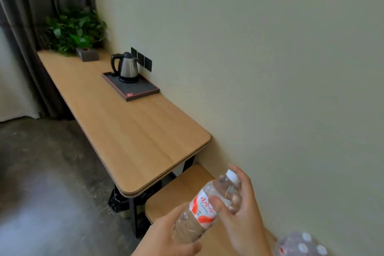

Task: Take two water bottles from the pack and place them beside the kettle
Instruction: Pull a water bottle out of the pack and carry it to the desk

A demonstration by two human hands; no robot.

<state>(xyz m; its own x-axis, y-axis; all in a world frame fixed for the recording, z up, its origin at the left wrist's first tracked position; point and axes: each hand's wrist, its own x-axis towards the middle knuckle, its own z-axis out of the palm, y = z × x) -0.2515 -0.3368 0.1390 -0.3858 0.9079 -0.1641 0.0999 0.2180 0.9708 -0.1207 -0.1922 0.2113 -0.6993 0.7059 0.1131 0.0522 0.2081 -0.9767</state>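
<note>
A clear water bottle (204,207) with a red and white label and a white cap is tilted in the lower middle of the head view. My left hand (166,235) holds its lower end. My right hand (243,210) grips its upper half near the neck. The pack of bottles (301,244) shows at the bottom right edge, wrapped in plastic, with white caps on top. Far up the long wooden table (128,131) stands a steel kettle (125,67) with a black handle, on a dark tray (141,89) next to the wall.
A lower wooden shelf (182,191) lies under my hands. A leafy plant (72,29) and a grey box (87,54) stand at the table's far end. Black wall sockets (143,59) sit behind the kettle. Dark curtains (31,27) hang at the left.
</note>
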